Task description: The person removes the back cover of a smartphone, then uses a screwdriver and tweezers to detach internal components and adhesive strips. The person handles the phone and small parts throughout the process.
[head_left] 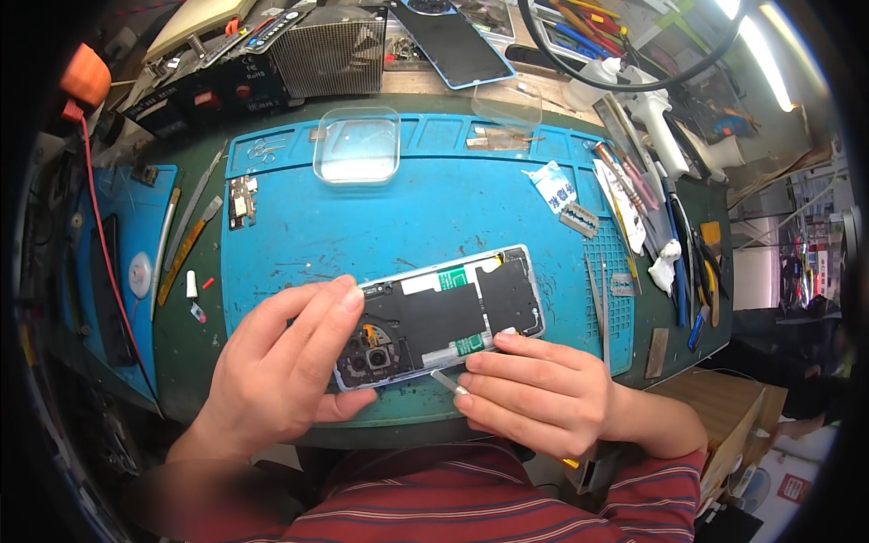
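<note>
evidently we are at close work on an opened phone (439, 317), so we place everything by it. well to the left of the phone lie a yellow-handled knife (184, 258) and a white-capped tube (191, 284); nearer to it, on its far left side, is a small board (243, 203).

our left hand (294, 353) is closed around the phone's left end, fingers bunched at the far corner and thumb at the near one, just beside the lenses (367, 357). the phone is over the near part of the blue mat (434, 208), slanted with its right end farther from us; whether it rests there or is held clear, we cannot tell. its back is off, and black covers and a green strip (453, 279) show inside.

at the phone's near edge our right hand (543, 394) is nearly closed, pinching a thin tool (445, 380), with one fingertip against the edge. the tip reaches that edge; whether it goes under anything, we cannot tell.

we judge the step in hand to be working the tool along this edge. the next move seems to call for a firm left grip, a shallow angle and light pressure.

right of the phone lie tweezers (594, 303), and beyond them a razor blade (578, 219).
</note>
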### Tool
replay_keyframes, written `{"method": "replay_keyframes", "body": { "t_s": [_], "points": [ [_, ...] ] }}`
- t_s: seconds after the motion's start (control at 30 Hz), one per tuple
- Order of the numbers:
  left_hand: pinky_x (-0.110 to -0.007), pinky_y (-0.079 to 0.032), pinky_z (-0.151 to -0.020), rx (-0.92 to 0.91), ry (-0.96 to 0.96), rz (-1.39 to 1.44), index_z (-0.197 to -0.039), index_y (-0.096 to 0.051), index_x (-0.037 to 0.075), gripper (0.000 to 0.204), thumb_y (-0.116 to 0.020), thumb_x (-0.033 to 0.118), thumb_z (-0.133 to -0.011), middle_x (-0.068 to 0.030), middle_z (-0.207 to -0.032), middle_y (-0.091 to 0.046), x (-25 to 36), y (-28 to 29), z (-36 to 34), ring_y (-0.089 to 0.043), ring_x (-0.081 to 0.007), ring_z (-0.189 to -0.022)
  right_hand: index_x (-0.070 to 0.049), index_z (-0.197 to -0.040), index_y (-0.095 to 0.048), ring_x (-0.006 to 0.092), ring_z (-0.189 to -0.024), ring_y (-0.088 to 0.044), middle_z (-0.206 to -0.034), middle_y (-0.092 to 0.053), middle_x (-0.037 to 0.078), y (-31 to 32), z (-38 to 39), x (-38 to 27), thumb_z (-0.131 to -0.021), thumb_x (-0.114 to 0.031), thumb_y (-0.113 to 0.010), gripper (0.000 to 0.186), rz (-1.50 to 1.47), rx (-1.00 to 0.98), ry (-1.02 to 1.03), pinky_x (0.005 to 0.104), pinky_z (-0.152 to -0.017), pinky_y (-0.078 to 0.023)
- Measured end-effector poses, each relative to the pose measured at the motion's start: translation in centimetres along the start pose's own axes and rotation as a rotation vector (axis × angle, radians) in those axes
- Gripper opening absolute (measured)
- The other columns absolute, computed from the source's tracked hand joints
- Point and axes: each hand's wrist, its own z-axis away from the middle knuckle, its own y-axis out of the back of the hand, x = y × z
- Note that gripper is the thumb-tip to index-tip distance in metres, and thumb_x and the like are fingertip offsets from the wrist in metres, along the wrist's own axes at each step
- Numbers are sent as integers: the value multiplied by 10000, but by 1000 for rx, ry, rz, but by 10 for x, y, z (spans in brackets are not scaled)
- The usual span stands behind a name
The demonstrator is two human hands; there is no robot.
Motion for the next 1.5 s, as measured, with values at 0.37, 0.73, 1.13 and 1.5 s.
{"method": "replay_keyframes", "body": {
  "t_s": [0.37, 0.73, 1.13, 1.5],
  "points": [
    [-458, -589, -938, 2, -45, -8, -1480, -508, -57, 814, -818, 358, -852, -251, -1336, -667, -2, 2, -2, -682, -387, -1126, -15, -1087, -788, 272, -1050, -757, -1076, -772, 121, 14, -13, -6, -842, -134, -821, 275, -87, 33, -112, 449, -971, -626],
    [-461, -588, -945, 0, -66, -32, -1480, -497, -69, 801, -785, 388, -889, -258, -1330, -667, -3, 2, -2, -679, -386, -1132, -32, -1051, -781, 279, -995, -766, -1023, -782, 96, 25, -23, 3, -813, -79, -835, 248, -300, 5, -237, 384, -840, -630],
    [-472, -590, -941, 25, -98, -65, -1451, -517, -75, 722, -718, 409, -954, -273, -1289, -678, -2, 0, -3, -690, -389, -1107, -25, -1086, -785, 267, -1038, -755, -1062, -769, 107, 17, -17, 2, -819, -108, -853, 288, -173, 27, -133, 423, -918, -632],
    [-473, -589, -934, 5, -79, -48, -1468, -496, -77, 732, -708, 411, -964, -268, -1292, -675, -2, 2, -4, -684, -385, -1105, -6, -1074, -791, 249, -1053, -756, -1053, -770, 101, 10, -14, -1, -859, -121, -819, 246, -17, 89, -40, 443, -967, -631]
  ]
}}
